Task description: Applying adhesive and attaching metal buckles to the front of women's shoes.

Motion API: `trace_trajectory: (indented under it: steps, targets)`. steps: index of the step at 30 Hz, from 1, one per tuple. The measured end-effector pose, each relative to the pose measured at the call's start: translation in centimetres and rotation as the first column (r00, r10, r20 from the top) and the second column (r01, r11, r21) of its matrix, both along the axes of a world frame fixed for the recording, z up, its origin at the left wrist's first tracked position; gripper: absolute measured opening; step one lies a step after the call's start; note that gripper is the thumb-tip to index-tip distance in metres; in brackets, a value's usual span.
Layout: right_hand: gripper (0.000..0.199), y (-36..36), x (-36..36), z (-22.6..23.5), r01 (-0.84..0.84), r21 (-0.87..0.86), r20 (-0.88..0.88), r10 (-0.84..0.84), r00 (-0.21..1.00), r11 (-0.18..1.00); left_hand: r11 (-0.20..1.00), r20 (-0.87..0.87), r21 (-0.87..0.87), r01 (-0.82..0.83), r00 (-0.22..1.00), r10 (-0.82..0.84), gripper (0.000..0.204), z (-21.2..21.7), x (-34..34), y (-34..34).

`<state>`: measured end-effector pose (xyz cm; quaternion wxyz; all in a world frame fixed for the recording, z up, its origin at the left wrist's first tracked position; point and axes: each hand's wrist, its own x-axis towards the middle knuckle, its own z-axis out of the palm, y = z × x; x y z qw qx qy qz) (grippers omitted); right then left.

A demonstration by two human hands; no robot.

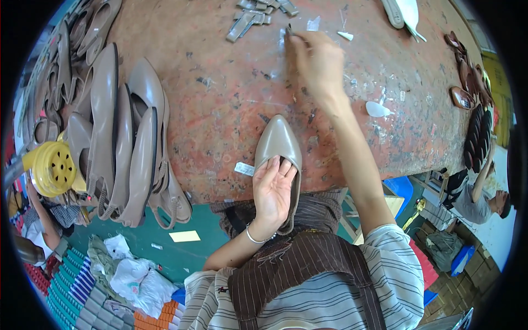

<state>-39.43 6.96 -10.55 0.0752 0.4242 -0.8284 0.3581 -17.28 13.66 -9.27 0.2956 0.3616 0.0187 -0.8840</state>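
A taupe pointed-toe shoe (278, 137) lies at the table's near edge with its toe facing away from me. My left hand (270, 190) is palm up at the shoe, its fingertips tucked into the opening and holding it. Farther out, my right hand (320, 60) reaches over the table, somewhat blurred. Its thumb and forefinger come together around a small dark piece too small to name. Left of that hand, a pile of short taupe strips (240, 26) lies at the far edge. A small white tag (244, 169) sits beside the shoe.
Several taupe shoes (144, 159) stand bunched along the table's left side, near a yellow round perforated fixture (53, 169). A white plastic piece (378, 109) and a white nozzle tip (345, 36) lie to the right. Brown sandals (463, 98) line the right edge; another person (484, 201) is beyond.
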Motion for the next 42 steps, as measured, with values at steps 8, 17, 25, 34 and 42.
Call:
trace_trajectory:
  steps: [8,17,25,34,42]
  targets:
    - [0.011,9.9,7.3,4.4,-0.105,-0.116,0.990,0.124,0.074,0.988,1.000,-0.022,0.030,-0.009,1.000,0.010,0.018,0.4,0.3,-0.7]
    - [0.007,9.9,8.3,2.7,-0.180,-0.016,0.983,0.049,0.179,0.983,1.000,-0.042,0.015,0.003,0.999,-0.002,0.028,0.1,0.3,-0.4]
    - [0.008,9.6,8.0,2.8,-0.232,0.065,0.971,-0.007,0.241,0.971,0.999,-0.037,0.044,-0.013,0.999,0.015,0.025,0.6,0.2,-0.7]
    - [0.005,9.9,8.2,2.5,-0.182,0.032,0.966,0.016,0.257,0.983,0.999,-0.021,0.028,0.028,0.999,-0.027,0.030,0.1,0.2,-0.3]
    - [0.010,9.2,9.7,3.0,-0.179,0.059,0.931,0.011,0.365,0.982,0.999,0.090,-0.026,0.042,0.995,-0.039,0.029,1.2,-0.3,-1.3]
